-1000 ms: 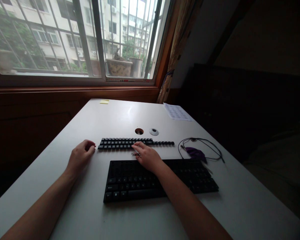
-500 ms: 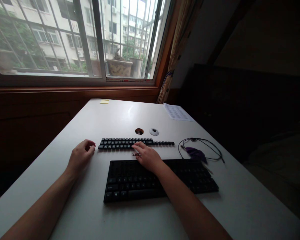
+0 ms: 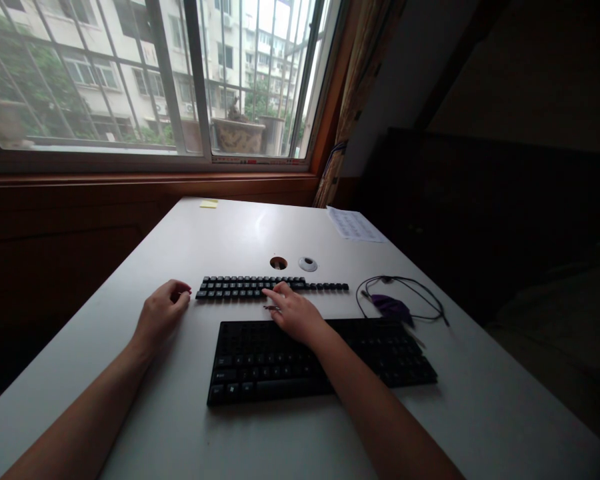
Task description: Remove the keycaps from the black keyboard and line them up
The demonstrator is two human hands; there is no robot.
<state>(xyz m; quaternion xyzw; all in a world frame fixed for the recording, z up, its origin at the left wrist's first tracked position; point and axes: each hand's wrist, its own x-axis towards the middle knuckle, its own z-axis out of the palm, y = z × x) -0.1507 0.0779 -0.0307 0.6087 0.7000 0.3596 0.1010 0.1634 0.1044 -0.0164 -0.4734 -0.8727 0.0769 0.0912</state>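
Note:
Loose black keycaps (image 3: 233,286) stand in rows on the white table, with a shorter line running on to the right. Just below them lies a black keyboard (image 3: 293,370), and bare gaps show in its upper part. My right hand (image 3: 296,313) reaches over the keyboard's top edge. Its index finger touches the end of the lowest keycap row, while a thin, small metal tool (image 3: 270,308) sticks out from under its curled fingers. My left hand (image 3: 164,305) rests on the table beside the rows' left end, fingers curled in; whether anything is inside them is hidden.
A coiled black cable (image 3: 425,287) and a dark purple cloth-like piece (image 3: 391,307) lie at the right. Behind the keycaps are a round cable hole (image 3: 279,263) and its cover (image 3: 308,264). A printed sheet (image 3: 356,225) and a yellow note (image 3: 209,204) lie farther back.
My right index finger has shifted slightly left and straightened along the end of the lowest keycap row. The left hand and the keyboard have stayed where they were.

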